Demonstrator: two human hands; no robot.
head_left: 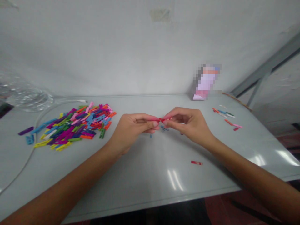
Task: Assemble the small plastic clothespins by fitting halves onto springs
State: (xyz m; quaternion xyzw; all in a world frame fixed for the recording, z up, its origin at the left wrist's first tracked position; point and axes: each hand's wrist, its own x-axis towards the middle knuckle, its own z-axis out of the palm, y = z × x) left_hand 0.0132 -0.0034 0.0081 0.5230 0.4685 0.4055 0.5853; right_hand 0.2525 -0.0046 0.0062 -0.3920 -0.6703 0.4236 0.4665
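Above the middle of the table, my left hand [136, 127] and my right hand [187, 122] meet at the fingertips around a small red piece [161, 120], each pinching one side of it. Its exact shape is mostly hidden by the fingers. Below and behind the fingertips lie small blue pieces [165, 128] on the table. A single red piece [197, 162] rests nearer the front edge, below my right hand. To the left of my left hand spreads a heap of colourful clothespins [70, 126].
A white cable [35, 147] curves past the heap at the left, near clear plastic wrapping [25, 93]. A pink and white box [205, 84] stands against the wall. Several loose pieces [229, 122] lie at the right of the grey table [145, 178].
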